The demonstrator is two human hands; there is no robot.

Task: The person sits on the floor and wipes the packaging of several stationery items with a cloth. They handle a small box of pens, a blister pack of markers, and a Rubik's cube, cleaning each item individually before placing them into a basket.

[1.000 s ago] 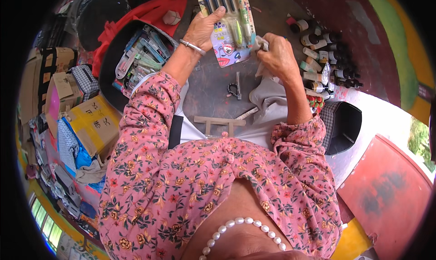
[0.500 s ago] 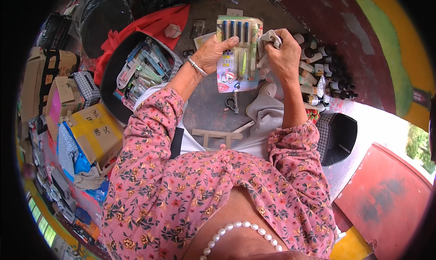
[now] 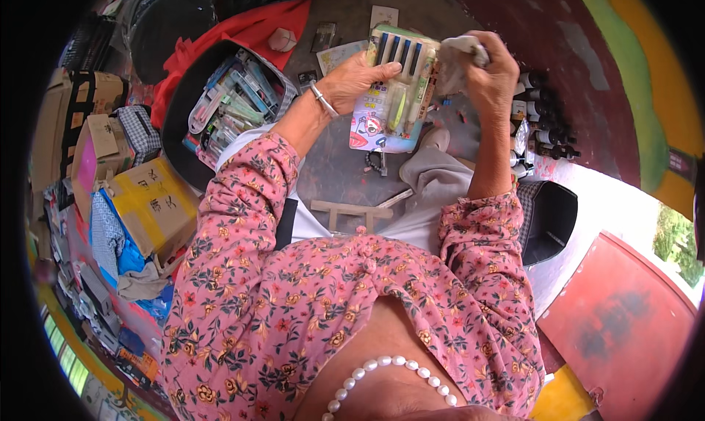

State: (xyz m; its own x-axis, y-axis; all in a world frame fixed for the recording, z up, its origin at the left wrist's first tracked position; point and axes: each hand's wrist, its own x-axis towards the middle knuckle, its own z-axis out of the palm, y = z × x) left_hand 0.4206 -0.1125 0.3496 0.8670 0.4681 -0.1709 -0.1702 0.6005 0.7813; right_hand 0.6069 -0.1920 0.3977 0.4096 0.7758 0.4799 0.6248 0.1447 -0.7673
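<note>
At twelve o'clock, the left hand (image 3: pixel 351 84) pinches an unopened-looking pen pack (image 3: pixel 397 105). The right hand (image 3: pixel 494 77) squeezes a grey cloth (image 3: pixel 457 56) just beside it. More stationery packs (image 3: pixel 246 101) fill the black bin (image 3: pixel 176 145) at ten o'clock; I can't tell which are done.

Dark floor (image 3: pixel 334 182) with bottles (image 3: pixel 545 137); paper card (image 3: pixel 384 16)

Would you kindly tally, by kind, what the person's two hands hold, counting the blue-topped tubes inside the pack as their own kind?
Pen pack, in the left hand: 1
Pale cloth, in the right hand: 1
Blue-topped tubes inside the pack: 4
Total: 6
</note>
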